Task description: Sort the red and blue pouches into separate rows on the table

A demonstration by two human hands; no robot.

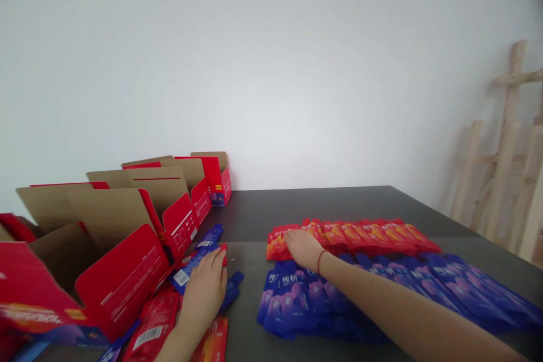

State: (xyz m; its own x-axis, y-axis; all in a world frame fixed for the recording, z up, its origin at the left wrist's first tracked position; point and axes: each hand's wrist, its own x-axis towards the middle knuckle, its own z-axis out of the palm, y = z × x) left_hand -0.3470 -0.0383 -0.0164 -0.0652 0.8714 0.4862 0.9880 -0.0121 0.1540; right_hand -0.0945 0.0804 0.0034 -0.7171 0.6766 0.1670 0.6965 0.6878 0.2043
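My right hand (304, 247), with a red cord at the wrist, is at the left part of a row of overlapping red pouches (369, 235). Its fingers curl down onto a red pouch (275, 242); the fingertips are partly hidden. Nearer to me lies a row of overlapping blue-purple pouches (292, 294), partly covered by my right forearm. To the left, my left hand (207, 278) is over a loose pile of mixed pouches. Its fingers close round a red pouch whose red end (223, 253) shows at the fingertips. Beside it are blue pouches (182, 276) and a red pouch (148, 328) with its barcode up.
Several open red cardboard boxes (123, 277) stand in a line along the left side, flaps raised. One box (220, 181) is at the far end. The dark table (314, 201) meets a white wall. Wooden frames (509, 153) stand at the right.
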